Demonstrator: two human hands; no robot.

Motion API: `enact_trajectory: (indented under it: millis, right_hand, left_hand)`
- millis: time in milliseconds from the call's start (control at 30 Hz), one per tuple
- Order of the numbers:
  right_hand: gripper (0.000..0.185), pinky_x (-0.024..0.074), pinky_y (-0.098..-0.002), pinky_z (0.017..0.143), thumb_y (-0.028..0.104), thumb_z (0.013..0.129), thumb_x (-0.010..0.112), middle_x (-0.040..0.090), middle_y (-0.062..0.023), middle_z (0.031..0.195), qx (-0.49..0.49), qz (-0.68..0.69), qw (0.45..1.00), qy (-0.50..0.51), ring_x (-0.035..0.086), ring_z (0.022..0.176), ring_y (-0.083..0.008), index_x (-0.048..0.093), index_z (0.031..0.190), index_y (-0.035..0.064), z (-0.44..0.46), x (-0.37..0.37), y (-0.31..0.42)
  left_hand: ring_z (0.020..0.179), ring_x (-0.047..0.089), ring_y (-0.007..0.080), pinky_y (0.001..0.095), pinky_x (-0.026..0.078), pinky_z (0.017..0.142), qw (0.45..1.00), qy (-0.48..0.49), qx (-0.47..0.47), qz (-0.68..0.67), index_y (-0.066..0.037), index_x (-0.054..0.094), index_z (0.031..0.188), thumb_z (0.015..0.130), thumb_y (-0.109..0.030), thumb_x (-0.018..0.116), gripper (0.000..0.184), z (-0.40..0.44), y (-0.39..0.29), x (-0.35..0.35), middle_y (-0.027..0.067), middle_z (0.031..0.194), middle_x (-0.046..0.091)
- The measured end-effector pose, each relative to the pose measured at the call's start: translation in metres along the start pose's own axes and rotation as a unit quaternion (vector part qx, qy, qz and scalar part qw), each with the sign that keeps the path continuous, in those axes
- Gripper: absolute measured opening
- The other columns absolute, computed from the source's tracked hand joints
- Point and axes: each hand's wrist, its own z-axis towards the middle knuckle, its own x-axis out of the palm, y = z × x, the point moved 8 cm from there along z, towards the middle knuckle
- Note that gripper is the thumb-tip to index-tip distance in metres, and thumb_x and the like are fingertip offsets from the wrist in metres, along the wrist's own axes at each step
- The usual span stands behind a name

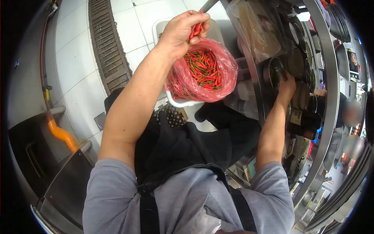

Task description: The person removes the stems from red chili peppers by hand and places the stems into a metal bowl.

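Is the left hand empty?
No: the left hand is closed around several red chilies, near the pink bag.

One head-worn cam here, super wide and kinda bulgy, pointing forward and steeply down. The wearer's grey short-sleeved shirt (pixel 187 191) is right up close, the bare left hand (pixel 185 31) and bare right hand (pixel 286 86) are farther out, white floor tiles (pixel 72 45) far left, grey metal shelf frame (pixel 330 74) on the right.
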Motion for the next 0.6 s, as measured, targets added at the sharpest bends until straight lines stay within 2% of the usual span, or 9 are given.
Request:
enact_trajectory:
  millis: [33,133,200,333,400,467,500,567,600]
  right_hand:
    - [0.03,0.0474,-0.0449,0.082,0.026,0.081,0.068,0.065,-0.0197,0.103,0.0,0.0,1.0,0.001,0.061,0.096,-0.0383,0.07,0.102,0.0045,0.002,0.003,-0.006]
    - [0.03,0.048,-0.0377,0.077,0.027,0.082,0.07,0.068,-0.0167,0.094,-0.07,0.035,0.995,-0.057,0.065,0.089,-0.0296,0.07,0.099,0.0017,0.002,-0.008,0.01]
    - [0.03,0.0484,-0.0372,0.077,0.027,0.083,0.07,0.069,-0.0172,0.088,0.1,-0.029,0.994,-0.023,0.065,0.085,-0.0303,0.071,0.098,0.0005,0.003,-0.019,-0.001]
    - [0.027,0.0487,-0.0336,0.074,0.023,0.084,0.07,0.069,-0.0165,0.085,0.08,0.074,0.989,-0.1,0.065,0.082,-0.0266,0.07,0.096,-0.0005,-0.01,-0.033,0.059]
    - [0.022,0.0483,-0.03,0.072,0.019,0.083,0.071,0.069,-0.0152,0.085,-0.027,0.306,0.949,-0.068,0.065,0.078,-0.0225,0.07,0.093,-0.0011,-0.027,-0.01,0.115]
    - [0.018,0.0475,-0.0277,0.068,0.014,0.083,0.07,0.067,-0.0141,0.083,-0.157,0.265,0.946,0.097,0.064,0.074,-0.0194,0.07,0.094,-0.001,-0.053,0.032,0.185]
    - [0.02,0.0486,-0.0297,0.068,0.013,0.08,0.071,0.066,-0.0145,0.084,-0.185,0.226,0.936,0.195,0.064,0.073,-0.0223,0.07,0.095,0.0001,-0.065,0.065,0.209]
    - [0.024,0.0496,-0.0409,0.072,0.025,0.082,0.069,0.067,-0.0161,0.09,-0.282,0.131,0.923,0.229,0.064,0.082,-0.0328,0.07,0.097,0.0058,-0.085,0.129,0.236]
    - [0.023,0.0493,-0.044,0.074,0.027,0.083,0.067,0.067,-0.0156,0.092,-0.29,0.091,0.918,0.254,0.064,0.085,-0.0345,0.07,0.097,0.0094,-0.089,0.165,0.24]
  left_hand:
    - [0.059,0.051,0.0088,0.0192,0.033,0.043,1.0,-0.001,-0.001,0.0,-0.004,0.053,0.085,0.091,-0.016,0.059,0.015,0.001,-0.001,0.0,0.0061,0.074,0.057]
    - [0.058,0.052,0.0089,0.0192,0.033,0.043,1.0,-0.003,0.004,0.028,-0.004,0.054,0.085,0.092,-0.017,0.058,0.015,0.003,-0.003,-0.004,0.0062,0.074,0.057]
    - [0.057,0.052,0.0086,0.019,0.034,0.043,1.0,-0.017,0.007,0.004,-0.004,0.055,0.084,0.092,-0.017,0.058,0.015,0.004,-0.004,-0.007,0.0061,0.074,0.058]
    - [0.057,0.053,0.0086,0.0189,0.035,0.042,1.0,-0.029,0.008,-0.007,-0.004,0.055,0.083,0.091,-0.017,0.058,0.015,0.005,-0.006,-0.006,0.0064,0.074,0.059]
    - [0.055,0.054,0.0086,0.0189,0.035,0.043,1.0,-0.019,0.004,-0.005,-0.004,0.056,0.083,0.091,-0.017,0.059,0.015,0.004,-0.005,-0.003,0.0069,0.074,0.06]
    - [0.055,0.054,0.0087,0.0193,0.035,0.043,1.0,-0.017,0.004,-0.001,-0.004,0.056,0.082,0.09,-0.016,0.06,0.015,0.007,-0.003,-0.002,0.007,0.074,0.06]
    - [0.055,0.054,0.0083,0.0191,0.035,0.043,1.0,-0.022,0.006,0.009,-0.004,0.056,0.082,0.089,-0.015,0.061,0.014,0.007,-0.003,-0.001,0.0066,0.074,0.06]
    - [0.055,0.053,0.008,0.0188,0.035,0.043,0.999,-0.032,0.009,0.021,-0.004,0.056,0.082,0.088,-0.015,0.062,0.014,0.007,-0.003,-0.001,0.0062,0.074,0.061]
    - [0.055,0.053,0.0077,0.0186,0.034,0.043,0.999,-0.029,0.006,0.025,-0.004,0.056,0.081,0.088,-0.015,0.062,0.014,0.008,-0.002,-0.001,0.0058,0.074,0.061]
